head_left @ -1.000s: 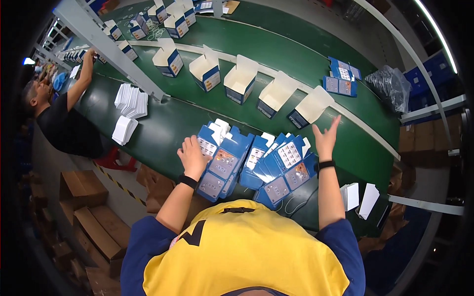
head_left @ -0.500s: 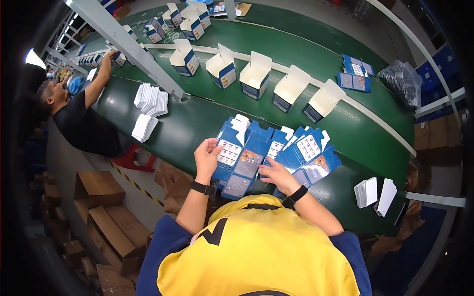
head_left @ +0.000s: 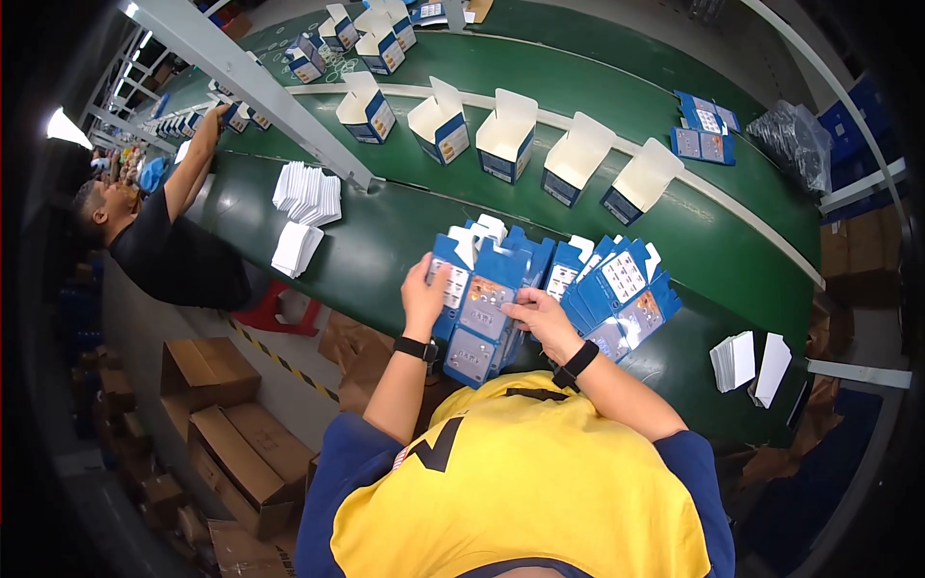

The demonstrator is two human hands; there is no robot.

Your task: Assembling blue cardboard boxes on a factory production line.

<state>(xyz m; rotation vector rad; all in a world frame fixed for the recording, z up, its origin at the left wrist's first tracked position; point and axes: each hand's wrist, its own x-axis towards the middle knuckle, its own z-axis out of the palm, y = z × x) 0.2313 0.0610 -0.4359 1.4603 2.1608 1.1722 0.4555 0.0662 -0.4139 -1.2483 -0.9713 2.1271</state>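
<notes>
My left grip [head_left: 424, 301] is closed on the left panel of the flat blue carton [head_left: 480, 328] over the green surface [head_left: 381, 255]; my right grip [head_left: 549, 326] touches its right edge, closed or not I cannot tell. Fanned cartons [head_left: 624, 277] lie right of it, open boxes [head_left: 506, 140] beyond.
</notes>
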